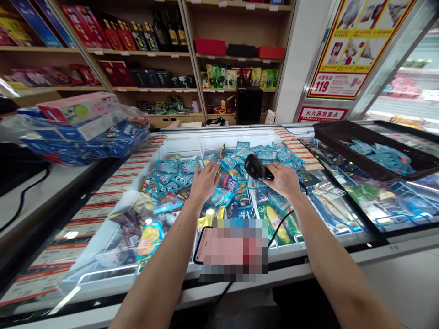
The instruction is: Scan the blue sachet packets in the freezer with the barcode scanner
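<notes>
Black barcode scanner [254, 167]: just right of frame centre; its head points leftward, the long axis sloping down rightward to the handle.
Right hand [284, 181]: closed around that handle.
Left hand [205, 181]: fingers spread, palm down, over light-blue packets [168, 166].

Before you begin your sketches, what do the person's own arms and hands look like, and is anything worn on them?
The left forearm and right forearm are bare, with no sleeve in view, and narrow toward the hands. The left hand and right hand are ungloved; no ring, watch or bracelet can be made out.
</notes>
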The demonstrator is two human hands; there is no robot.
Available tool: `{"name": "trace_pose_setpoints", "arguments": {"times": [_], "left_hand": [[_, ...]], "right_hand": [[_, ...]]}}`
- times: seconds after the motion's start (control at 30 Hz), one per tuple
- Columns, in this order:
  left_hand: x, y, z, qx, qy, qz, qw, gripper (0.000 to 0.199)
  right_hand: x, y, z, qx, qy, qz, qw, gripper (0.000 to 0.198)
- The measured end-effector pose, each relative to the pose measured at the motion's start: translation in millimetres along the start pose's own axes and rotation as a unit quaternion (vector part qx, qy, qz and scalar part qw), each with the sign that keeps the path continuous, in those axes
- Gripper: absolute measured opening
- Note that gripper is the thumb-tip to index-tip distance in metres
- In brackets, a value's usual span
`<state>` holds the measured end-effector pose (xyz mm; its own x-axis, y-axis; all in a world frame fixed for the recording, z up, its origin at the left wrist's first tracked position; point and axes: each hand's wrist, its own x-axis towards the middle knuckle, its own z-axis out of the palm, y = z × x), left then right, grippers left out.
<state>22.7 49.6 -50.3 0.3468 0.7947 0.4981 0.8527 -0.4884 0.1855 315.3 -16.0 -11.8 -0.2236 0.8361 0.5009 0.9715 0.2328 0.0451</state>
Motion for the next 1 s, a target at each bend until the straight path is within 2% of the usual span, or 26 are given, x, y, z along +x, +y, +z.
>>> {"name": "trace_pose_setpoints", "arguments": {"times": [0.2, 0.4, 0.57, 0.7, 0.83, 1.0], "left_hand": [[10, 3, 8, -0.016, -0.018, -0.007, 1.0, 0.044], [40, 12, 20, -0.084, -0.064, 0.004, 0.994, 0.049], [70, 16, 36, -0.096, -0.104, 0.004, 0.99, 0.055], [87, 21, 51, -0.063, -0.156, 0.004, 0.986, 0.058], [85, 22, 52, -0.039, -0.153, 0.028, 0.987, 0.056], [63, 20, 30, -0.05, -0.169, 0.052, 0.983, 0.054]], "right_hand": [[-2, 5, -1, 0.014, -0.003, 0.024, 1.0, 0.037], [-2, 8, -1, 0.021, 0.007, 0.042, 0.999, 0.034], [-1, 11, 1, 0.023, -0.008, 0.018, 1.0, 0.036], [0, 11, 0, 0.013, -0.026, 0.003, 1.0, 0.037], [1, 10, -1, 0.01, -0.033, 0.002, 0.999, 0.037], [0, 10, -2, 0.005, -0.039, 0.003, 0.999, 0.038]]}}
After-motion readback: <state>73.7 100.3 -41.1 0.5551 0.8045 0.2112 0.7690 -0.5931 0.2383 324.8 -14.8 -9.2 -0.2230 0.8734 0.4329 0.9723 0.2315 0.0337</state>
